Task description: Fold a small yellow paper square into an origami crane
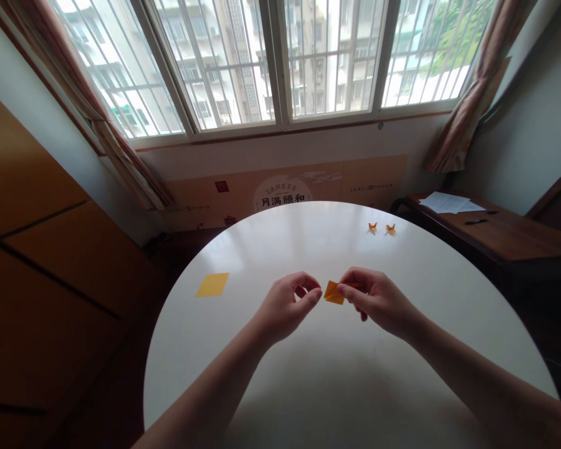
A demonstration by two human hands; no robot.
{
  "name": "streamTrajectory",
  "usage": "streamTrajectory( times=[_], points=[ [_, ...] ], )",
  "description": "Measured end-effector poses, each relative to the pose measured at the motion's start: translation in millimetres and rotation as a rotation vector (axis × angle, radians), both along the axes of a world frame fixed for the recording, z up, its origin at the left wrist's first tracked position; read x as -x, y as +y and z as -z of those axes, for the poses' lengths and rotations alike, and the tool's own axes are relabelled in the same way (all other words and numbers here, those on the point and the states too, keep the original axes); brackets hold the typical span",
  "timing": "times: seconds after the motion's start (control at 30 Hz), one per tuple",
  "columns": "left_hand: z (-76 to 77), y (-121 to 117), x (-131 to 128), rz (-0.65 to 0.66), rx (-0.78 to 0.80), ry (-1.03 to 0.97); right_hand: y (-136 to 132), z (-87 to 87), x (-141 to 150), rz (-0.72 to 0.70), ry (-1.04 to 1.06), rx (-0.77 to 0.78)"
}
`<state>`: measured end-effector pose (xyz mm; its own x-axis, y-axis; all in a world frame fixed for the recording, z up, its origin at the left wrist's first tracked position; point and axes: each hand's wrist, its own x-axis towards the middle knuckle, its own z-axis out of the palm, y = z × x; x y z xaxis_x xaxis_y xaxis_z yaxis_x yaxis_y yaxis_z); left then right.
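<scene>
A small folded piece of orange origami paper is pinched between the thumb and fingers of my right hand. Its folded layers and a diagonal crease face me, and it is held up over the white table. Just left of the paper, with a narrow gap between, is my left hand. The left thumb and forefinger tips come together in a pinch, and no paper shows between them. A flat yellow sheet of paper lies on the table farther left.
Two small folded orange paper figures stand near the table's far right edge. Beyond, a brown side table bears white papers and a dark pen. An orange-brown cabinet rises at left, and barred windows are ahead.
</scene>
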<state>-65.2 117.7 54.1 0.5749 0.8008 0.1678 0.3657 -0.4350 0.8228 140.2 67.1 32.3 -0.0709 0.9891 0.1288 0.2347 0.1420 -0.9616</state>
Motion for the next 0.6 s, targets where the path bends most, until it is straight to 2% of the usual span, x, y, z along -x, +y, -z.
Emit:
streamTrajectory(
  times=[0.1, 0.2, 0.43, 0.6],
  points=[
    [2.0, -3.5, -3.2, 0.041, 0.038, -0.017, 0.7, 1.1, 3.7, -0.043, -0.044, -0.006],
    [6.8, -4.2, -6.5, 0.001, 0.100, -0.042, 0.4, 2.0, 7.8, -0.062, -0.012, -0.014],
    [10.4, -0.7, -11.8, -0.085, 0.433, -0.394, 1.6, 4.8, 13.0, -0.061, 0.162, 0.037],
    [11.4, -6.6, -17.3, -0.020, 0.511, -0.359, 1.4, 5.6, 14.5, -0.042, 0.200, 0.017]
  ],
)
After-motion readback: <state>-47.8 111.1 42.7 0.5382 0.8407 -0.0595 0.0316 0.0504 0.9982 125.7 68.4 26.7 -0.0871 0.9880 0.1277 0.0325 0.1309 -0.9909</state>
